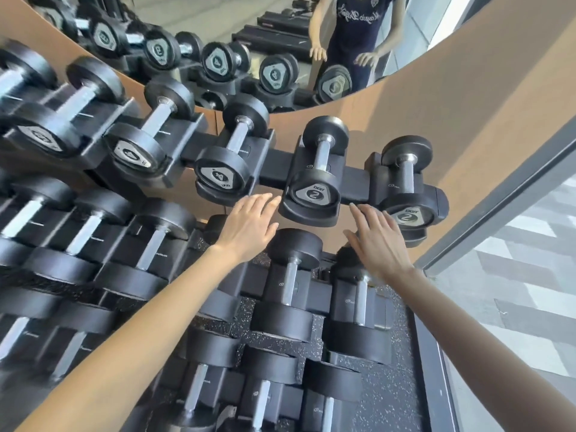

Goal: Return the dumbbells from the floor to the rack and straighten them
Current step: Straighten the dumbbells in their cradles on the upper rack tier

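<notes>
STATUS

- Left hand (249, 226): fingers extended and together, holding nothing.
- Right hand (378, 241): fingers extended, slightly spread, holding nothing.
- Both hands reach toward the top tier of the rack (274, 169). The inner 2 dumbbell (313, 193) sits in its cradle between the 2 sets of fingertips. Contact with the cradle cannot be confirmed.
- The outer 2 dumbbell (405, 215) is seated just beyond the right hand, on its outer side.
- The 4 dumbbell (221, 176) is seated just beyond the left hand, on its outer side.
- Lower-tier dumbbells (294, 244) lie beneath both hands, each in a cradle.

PROGRESS

Every cradle in view holds a dumbbell. No dumbbell shows loose on the speckled floor (389, 400) below the wrists, though the forearms hide part of it. The return step appears largely complete. Judged remaining: straightening the pair marked 2, whose end plates sit at slightly differing angles, and checking areas outside the view.
</notes>
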`<state>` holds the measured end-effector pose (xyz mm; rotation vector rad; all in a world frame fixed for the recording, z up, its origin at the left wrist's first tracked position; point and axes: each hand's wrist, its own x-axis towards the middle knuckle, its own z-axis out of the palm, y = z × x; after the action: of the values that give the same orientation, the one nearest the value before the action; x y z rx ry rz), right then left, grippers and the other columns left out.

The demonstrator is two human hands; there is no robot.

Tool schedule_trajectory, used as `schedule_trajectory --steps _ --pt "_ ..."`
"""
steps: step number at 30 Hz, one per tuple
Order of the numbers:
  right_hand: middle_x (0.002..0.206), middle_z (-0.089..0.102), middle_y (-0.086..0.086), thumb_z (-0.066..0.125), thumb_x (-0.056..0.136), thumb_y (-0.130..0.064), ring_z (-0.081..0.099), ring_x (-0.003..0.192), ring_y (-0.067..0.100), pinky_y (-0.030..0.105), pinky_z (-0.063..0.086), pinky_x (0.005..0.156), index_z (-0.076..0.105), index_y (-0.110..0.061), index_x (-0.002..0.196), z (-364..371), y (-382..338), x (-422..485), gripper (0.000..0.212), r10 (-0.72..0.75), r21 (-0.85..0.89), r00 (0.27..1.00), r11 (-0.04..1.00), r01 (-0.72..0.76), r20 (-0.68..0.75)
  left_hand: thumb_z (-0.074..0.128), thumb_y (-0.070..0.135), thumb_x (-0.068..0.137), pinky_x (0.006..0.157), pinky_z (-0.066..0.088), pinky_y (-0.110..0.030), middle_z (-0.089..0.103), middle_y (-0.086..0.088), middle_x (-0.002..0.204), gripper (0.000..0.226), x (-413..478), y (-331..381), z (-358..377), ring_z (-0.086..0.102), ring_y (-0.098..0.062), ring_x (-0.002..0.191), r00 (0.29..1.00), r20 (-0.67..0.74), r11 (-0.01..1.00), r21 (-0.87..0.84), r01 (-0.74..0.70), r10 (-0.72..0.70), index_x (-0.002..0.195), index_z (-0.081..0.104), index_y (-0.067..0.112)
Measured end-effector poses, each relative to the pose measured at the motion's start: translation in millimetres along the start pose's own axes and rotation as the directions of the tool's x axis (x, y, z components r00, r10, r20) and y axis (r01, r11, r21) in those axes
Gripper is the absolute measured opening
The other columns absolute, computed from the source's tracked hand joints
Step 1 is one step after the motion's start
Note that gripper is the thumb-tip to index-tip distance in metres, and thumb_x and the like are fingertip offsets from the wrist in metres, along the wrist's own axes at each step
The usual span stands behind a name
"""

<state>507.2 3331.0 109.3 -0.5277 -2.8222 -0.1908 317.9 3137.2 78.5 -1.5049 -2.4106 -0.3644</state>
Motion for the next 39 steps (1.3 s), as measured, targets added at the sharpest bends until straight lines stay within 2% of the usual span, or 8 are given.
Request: schedule_trajectory --steps 9,14,17,22,25,31,35,39 --pt "0.140 0.040 0.008 0.044 0.097 -0.030 0.046 0.121 0.029 0.040 0.045 0.082 0.021 -0.010 0.146 40.9 -0.4 94.3 0.057 0.185 0.237 0.968 0.946 -0.223 0.172 0.045 0.030 0.098 0.107 0.033 -0.037 0.042 -0.012 0.143 0.055 101.1 -24.3 43.9 0.039 -0.026 0.131 0.991 0.006 0.945 -0.302 -0.126 0.134 0.145 0.029 0.007" --pt "0.138 0.046 0.010 0.045 0.098 -0.023 0.053 0.111 0.035 0.032 0.035 0.073 0.030 -0.012 0.137 58.2 6.5 111.6 0.043 0.249 0.434 0.928 0.830 -0.351 0.276 0.050 0.025 0.096 0.089 0.047 -0.039 0.052 -0.009 0.131 0.046 123.2 -24.4 68.8 0.049 -0.024 0.120 0.991 -0.068 0.863 -0.488 -0.132 0.113 0.137 0.040 0.007" --pt "0.130 0.050 0.012 0.046 0.097 -0.024 0.055 0.102 0.038 0.031 0.032 0.070 0.033 -0.010 0.132 55.2 7.5 115.4 0.039 0.223 0.386 0.932 0.863 -0.326 0.287 0.054 0.013 0.093 0.089 0.046 -0.038 0.056 -0.015 0.122 0.036 122.8 -18.4 83.5 0.054 -0.031 0.112 0.997 -0.080 0.806 -0.589 -0.055 0.010 0.126 0.048 -0.001" --pt "0.111 0.053 0.012 0.048 0.096 -0.026 0.054 0.091 0.037 0.040 0.041 0.068 0.038 -0.009 0.129 41.2 -2.3 129.2 0.038 0.071 0.177 0.977 0.978 -0.107 0.200 0.051 -0.002 0.092 0.084 0.026 -0.001 0.055 -0.021 0.121 0.032 115.2 -16.1 97.0 0.051 -0.025 0.107 0.968 0.033 0.602 -0.778 0.181 -0.249 0.123 0.045 -0.005" --pt "0.103 0.052 0.010 0.050 0.095 -0.024 0.054 0.087 0.035 0.041 0.044 0.063 0.039 -0.010 0.128 39.0 -5.6 131.7 0.037 0.037 0.090 0.980 0.994 -0.055 0.198 0.050 0.002 0.094 0.079 0.028 -0.010 0.055 -0.018 0.123 0.034 113.4 -19.4 101.0 0.052 -0.030 0.110 0.961 0.105 0.553 -0.799 0.235 -0.257 0.126 0.042 -0.002" --pt "0.112 0.054 0.014 0.046 0.096 -0.027 0.058 0.085 0.040 0.040 0.042 0.064 0.038 -0.009 0.127 35.2 -4.3 123.4 0.037 0.127 0.152 0.969 0.975 -0.161 0.214 0.047 0.014 0.097 0.084 0.027 -0.013 0.049 -0.015 0.135 0.038 118.2 -21.6 78.3 0.047 -0.028 0.119 0.985 0.150 0.695 -0.699 0.171 -0.091 0.133 0.039 0.002" --pt "0.135 0.043 0.015 0.047 0.096 -0.027 0.054 0.106 0.039 0.040 0.042 0.073 0.017 -0.012 0.146 30.5 -12.6 113.4 0.060 0.173 0.180 0.946 0.957 -0.227 0.275 0.048 0.020 0.097 0.098 0.039 -0.035 0.047 -0.010 0.136 0.041 91.2 -35.4 47.8 0.044 -0.025 0.124 0.992 0.118 0.861 -0.500 0.098 -0.044 0.135 0.039 0.007" --pt "0.144 0.033 0.014 0.052 0.094 -0.024 0.043 0.124 0.035 0.041 0.043 0.088 0.013 -0.007 0.148 22.7 -27.6 76.8 0.068 0.165 0.171 0.960 0.964 -0.206 0.228 0.050 0.017 0.095 0.105 0.033 -0.036 0.047 -0.010 0.137 0.043 16.5 -52.7 10.8 0.042 -0.024 0.127 0.995 0.071 0.935 -0.344 0.089 -0.069 0.136 0.042 0.007"
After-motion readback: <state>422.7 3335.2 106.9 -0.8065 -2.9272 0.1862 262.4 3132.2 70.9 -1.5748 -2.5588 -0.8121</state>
